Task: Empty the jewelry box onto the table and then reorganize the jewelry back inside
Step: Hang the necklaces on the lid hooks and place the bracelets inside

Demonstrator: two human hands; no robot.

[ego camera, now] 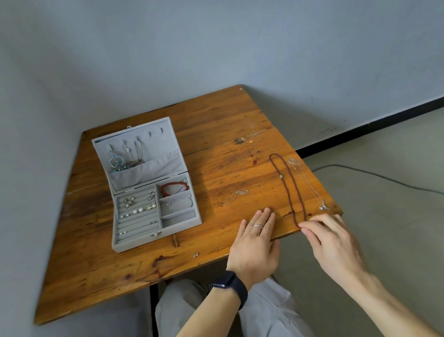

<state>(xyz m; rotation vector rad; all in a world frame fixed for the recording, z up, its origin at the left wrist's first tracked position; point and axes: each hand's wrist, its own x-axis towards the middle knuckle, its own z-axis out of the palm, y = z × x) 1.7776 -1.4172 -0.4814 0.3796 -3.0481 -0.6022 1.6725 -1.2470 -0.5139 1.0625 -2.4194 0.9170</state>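
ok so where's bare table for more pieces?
Free: far strip right of the jewelry box lid, behind the bead necklace; front-left corner before the box. Crowded: right edge, with bead necklace, silver chain, left hand, right hand.

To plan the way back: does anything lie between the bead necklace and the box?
Yes. A silver chain lies on the table between the necklace and the box, and the left hand rests flat at the near edge there.
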